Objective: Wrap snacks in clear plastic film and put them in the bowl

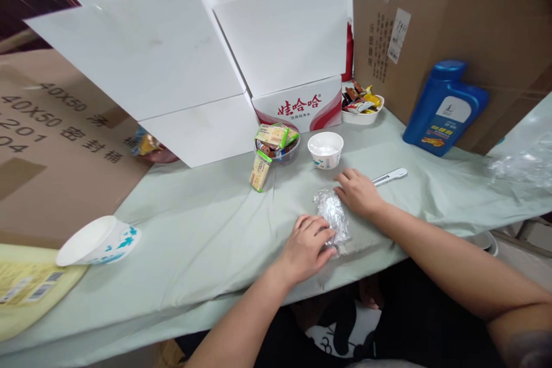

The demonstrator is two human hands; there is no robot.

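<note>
Handling crumpled clear plastic (334, 215), both hands at it, near the front edge of the worktop (207, 213). Left hand (304, 247): palm down, half open, fingers slightly curled, thumb set apart; fingertips rest on the plastic's near left side, no firm grip showing. Right hand (357, 191): palm down, half open, fingers loosely bent, at the far right edge of the plastic; nothing seen in its grasp, and whether its thumb touches the plastic I can't tell.

Step in hand, as I judge it: steadying or smoothing the plastic flat. Next move, if it is to be lifted or opened out, calls for finger and thumb closing on an edge, with the other hand pinning the rest; thin, creased film probably slides and clings.

Just beyond the right fingers, a paper bowl (326, 162), upright. A white-handled cutter (391, 176) lies behind the right wrist, partly hidden, not held. Left of the bowl, a clear tub (288, 157) heaped with wrapped snacks, one snack packet (260, 171) leaning on its front. White carton (297, 106) behind; blue bottle (446, 109) upright, off to the right, well apart from the hands.
</note>
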